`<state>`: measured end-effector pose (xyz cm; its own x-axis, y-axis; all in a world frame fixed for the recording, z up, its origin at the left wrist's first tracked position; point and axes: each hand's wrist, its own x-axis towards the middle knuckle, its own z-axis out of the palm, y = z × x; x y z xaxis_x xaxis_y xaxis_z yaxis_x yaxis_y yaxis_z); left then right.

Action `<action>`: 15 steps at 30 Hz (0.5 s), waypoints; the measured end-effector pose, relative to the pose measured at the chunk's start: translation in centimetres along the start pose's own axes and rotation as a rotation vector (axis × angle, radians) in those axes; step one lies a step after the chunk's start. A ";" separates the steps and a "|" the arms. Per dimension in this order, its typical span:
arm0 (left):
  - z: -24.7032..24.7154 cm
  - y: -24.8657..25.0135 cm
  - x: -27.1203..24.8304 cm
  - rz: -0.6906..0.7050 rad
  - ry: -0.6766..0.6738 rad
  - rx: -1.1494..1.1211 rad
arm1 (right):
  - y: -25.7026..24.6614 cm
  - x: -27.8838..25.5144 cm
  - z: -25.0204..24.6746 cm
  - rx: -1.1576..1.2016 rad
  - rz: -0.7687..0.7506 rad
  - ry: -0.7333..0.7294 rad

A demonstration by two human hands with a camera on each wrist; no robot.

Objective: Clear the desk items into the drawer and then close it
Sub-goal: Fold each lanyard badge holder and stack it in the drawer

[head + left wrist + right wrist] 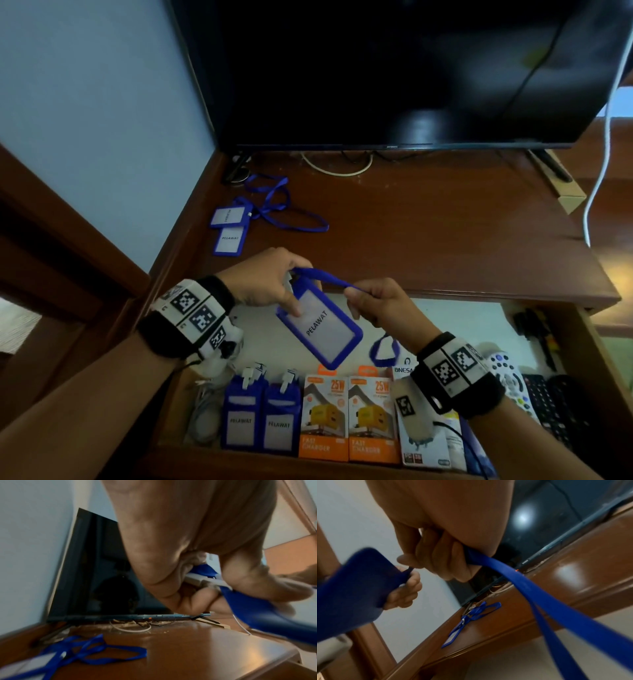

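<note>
Head view: both hands work over the open wooden drawer (579, 346), which is pulled out below the brown wooden surface (428, 222).
Item in hand: blue plastic badge holder with a white "PELAWAT" card (320, 329), held in the air over the drawer, tilted.
Left hand (265, 279): fingers pinch the top of the holder near its clip; one fingertip rests on the card face.
Right hand (378, 303): fingers clenched round the blue flat lanyard strap (323, 275); in the right wrist view the strap (530, 586) runs taut from the fist and hangs down in a loop.
Drawer contents: two more blue badge holders (260, 421) stand at the front left, beside two orange charger boxes (347, 418); a white remote control (507, 373) lies to the right.
Left on the surface: two blue badge holders with tangled blue lanyards (246, 216) lie near the foot of the black television (394, 68), well apart from the hands.
Step in hand: judged as gathering the strap so this badge can be stowed.
Next move: likely needs the strap bundled against the holder, then the pair lowered into free drawer space, and the fingers released.
Remaining: the two badges on the surface, then the drawer to be closed.
</note>
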<state>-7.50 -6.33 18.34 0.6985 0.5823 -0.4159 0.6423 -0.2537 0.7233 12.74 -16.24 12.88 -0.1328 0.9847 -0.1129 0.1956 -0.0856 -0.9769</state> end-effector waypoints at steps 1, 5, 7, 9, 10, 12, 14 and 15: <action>0.2 -0.1 -0.1 0.014 0.014 -0.058 | 0.2 0.0 -0.1 0.031 0.013 0.018; 0.6 -1.0 0.0 0.082 0.103 -0.297 | 1.7 0.3 0.0 0.140 0.088 0.072; 0.8 -1.3 0.1 0.093 0.165 -0.388 | 2.1 0.4 0.2 0.151 0.125 0.073; 1.3 -1.7 0.4 0.082 0.240 -0.434 | 1.9 0.2 0.4 0.154 0.152 0.076; 1.6 -1.9 0.7 0.068 0.284 -0.452 | 1.7 0.2 0.5 0.159 0.163 0.082; 2.2 -2.6 1.4 0.019 0.384 -0.493 | 1.5 0.2 0.6 0.172 0.165 0.089; 2.8 -3.4 2.0 -0.040 0.484 -0.579 | 1.4 0.2 0.6 0.207 0.157 0.071; 3.0 -3.7 2.2 -0.064 0.532 -0.624 | 1.4 0.2 0.6 0.230 0.156 0.059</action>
<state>-7.35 -6.43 13.06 0.3225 0.9093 -0.2632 0.2724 0.1771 0.9457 12.43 -16.29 11.40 -0.0604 0.9634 -0.2613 -0.0168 -0.2627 -0.9647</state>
